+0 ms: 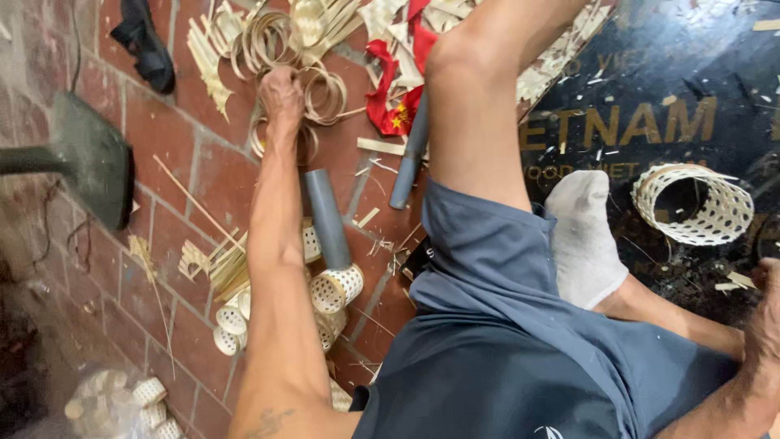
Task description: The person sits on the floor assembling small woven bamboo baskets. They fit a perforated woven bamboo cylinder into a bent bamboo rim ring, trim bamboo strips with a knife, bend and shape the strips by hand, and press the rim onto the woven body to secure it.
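My left hand [282, 93] reaches far forward into a heap of thin bamboo strip rings [321, 89] on the red tile floor, its fingers closed around one of them. Only part of my right hand [766, 313] shows at the right edge. It is low over a dark printed mat [650, 65], and its fingers are cut off by the frame. A larger woven bamboo cylinder [693, 203] lies on its side on the mat, a little beyond that hand. My bent knee and a white-socked foot [581, 236] fill the middle.
Two grey pipes [327, 218] [410, 154] lie on the tiles beside my left forearm. Several small woven cylinders [335, 289] and bamboo slivers [215, 264] sit under the arm. Red cloth [390, 106], a dark metal base [93, 158] and a plastic bag of woven pieces [114, 402] lie around.
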`<state>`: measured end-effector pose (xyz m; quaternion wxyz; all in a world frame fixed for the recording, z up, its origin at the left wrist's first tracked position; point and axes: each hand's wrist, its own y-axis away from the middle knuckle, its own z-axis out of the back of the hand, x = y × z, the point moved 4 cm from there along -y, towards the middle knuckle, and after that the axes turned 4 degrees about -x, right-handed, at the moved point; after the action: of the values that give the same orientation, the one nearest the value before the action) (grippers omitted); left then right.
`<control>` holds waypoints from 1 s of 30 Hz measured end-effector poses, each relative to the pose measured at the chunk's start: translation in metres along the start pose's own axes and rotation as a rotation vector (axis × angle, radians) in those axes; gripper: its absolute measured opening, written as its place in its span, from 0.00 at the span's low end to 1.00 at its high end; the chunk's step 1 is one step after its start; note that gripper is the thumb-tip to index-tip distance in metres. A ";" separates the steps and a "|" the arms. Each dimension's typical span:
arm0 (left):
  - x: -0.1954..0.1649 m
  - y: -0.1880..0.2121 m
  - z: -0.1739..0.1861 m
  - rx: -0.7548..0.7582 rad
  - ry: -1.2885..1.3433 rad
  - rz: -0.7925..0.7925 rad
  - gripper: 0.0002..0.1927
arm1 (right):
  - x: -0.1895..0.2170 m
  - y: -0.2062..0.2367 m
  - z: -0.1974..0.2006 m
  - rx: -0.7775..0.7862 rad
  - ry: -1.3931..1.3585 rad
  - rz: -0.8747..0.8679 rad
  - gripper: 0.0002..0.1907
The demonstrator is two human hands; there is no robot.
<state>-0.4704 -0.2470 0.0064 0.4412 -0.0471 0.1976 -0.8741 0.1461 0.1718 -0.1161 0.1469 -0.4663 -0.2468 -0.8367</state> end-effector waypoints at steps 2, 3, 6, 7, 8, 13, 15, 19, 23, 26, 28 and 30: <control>-0.002 -0.007 -0.002 0.002 0.088 0.135 0.05 | -0.002 0.000 0.004 -0.018 0.043 0.022 0.15; 0.001 -0.011 0.001 0.008 0.200 0.236 0.06 | 0.000 0.002 0.006 -0.034 0.073 0.064 0.16; -0.017 -0.035 0.025 0.037 0.376 0.300 0.11 | 0.001 0.004 0.007 -0.084 0.010 0.087 0.14; -0.036 -0.039 0.040 -0.043 0.430 0.181 0.10 | 0.005 0.004 0.003 -0.101 -0.045 0.089 0.13; -0.062 -0.045 0.051 -0.123 0.493 0.052 0.11 | 0.007 0.007 0.001 -0.128 -0.136 0.081 0.11; -0.194 -0.044 0.073 0.022 0.831 -0.072 0.12 | 0.067 0.016 -0.012 -0.146 -0.370 0.146 0.05; -0.250 -0.031 0.082 0.016 0.820 -0.261 0.10 | 0.100 0.022 -0.020 -0.119 -0.370 0.189 0.05; -0.355 0.009 0.075 0.131 0.766 -0.425 0.09 | 0.152 0.034 -0.030 -0.042 -0.702 0.084 0.11; -0.425 0.054 0.053 0.519 1.164 -0.367 0.11 | 0.175 0.046 -0.019 -0.048 -0.669 0.100 0.16; -0.445 0.081 0.032 1.078 1.770 0.145 0.16 | 0.172 0.054 -0.006 -0.161 -0.614 0.168 0.16; -0.455 0.102 0.027 1.351 2.029 0.464 0.19 | 0.161 0.060 -0.002 -0.231 -0.648 0.164 0.17; -0.462 0.122 0.027 1.441 2.155 0.579 0.21 | 0.146 0.064 -0.001 -0.283 -0.705 0.084 0.17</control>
<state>-0.0910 0.0446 0.0267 0.1601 0.9512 -0.0555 -0.2580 0.0999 0.1152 0.0252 0.0213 -0.7508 -0.1448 -0.6441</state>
